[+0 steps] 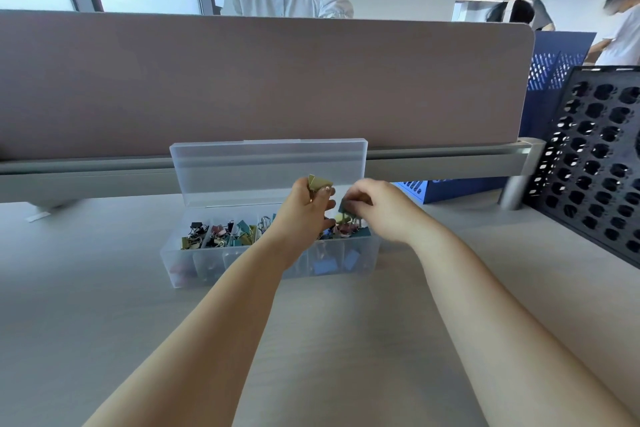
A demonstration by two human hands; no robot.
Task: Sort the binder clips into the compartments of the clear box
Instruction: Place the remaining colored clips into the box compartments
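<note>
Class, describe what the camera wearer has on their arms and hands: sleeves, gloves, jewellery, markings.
The left forearm and right forearm are bare, with no sleeve in view. The left hand and right hand wear no gloves; no watch, bracelet, ring or marking shows.

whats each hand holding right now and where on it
Left hand pinches an olive binder clip at its lower end, body poking up. Right hand pinches a teal binder clip; exact hold hidden.

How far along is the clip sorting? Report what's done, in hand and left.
Done: the clear box stands open, with blue binder clips in a near compartment. In hand: the left hand pinches an olive clip; the right hand seems to grip a teal clip. Left: the mixed clips in the far row.
</note>
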